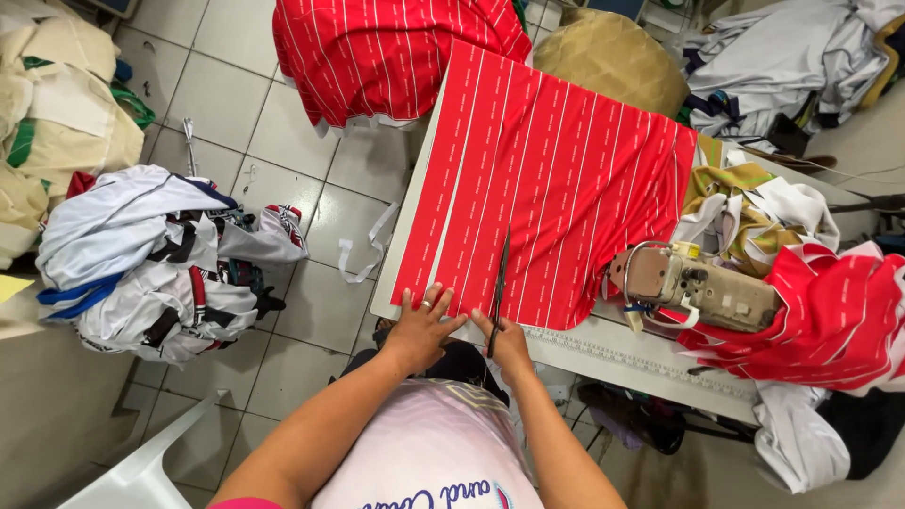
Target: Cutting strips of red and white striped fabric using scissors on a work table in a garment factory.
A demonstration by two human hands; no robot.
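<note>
A red cloth with thin white stripes [556,179] lies flat on a white worktable [603,351]. My left hand [422,323] presses flat on the cloth's near edge, fingers spread, a ring on one finger. My right hand [507,341] grips the handles of dark scissors [498,283], whose blades point away from me and lie over the cloth close to its near edge.
A beige sewing machine [702,287] sits on the table's right side, among red and white fabric [830,320]. More red striped cloth [377,52] hangs beyond the table. A pile of white garments [151,259] lies on the tiled floor at left. A white chair [151,462] stands near left.
</note>
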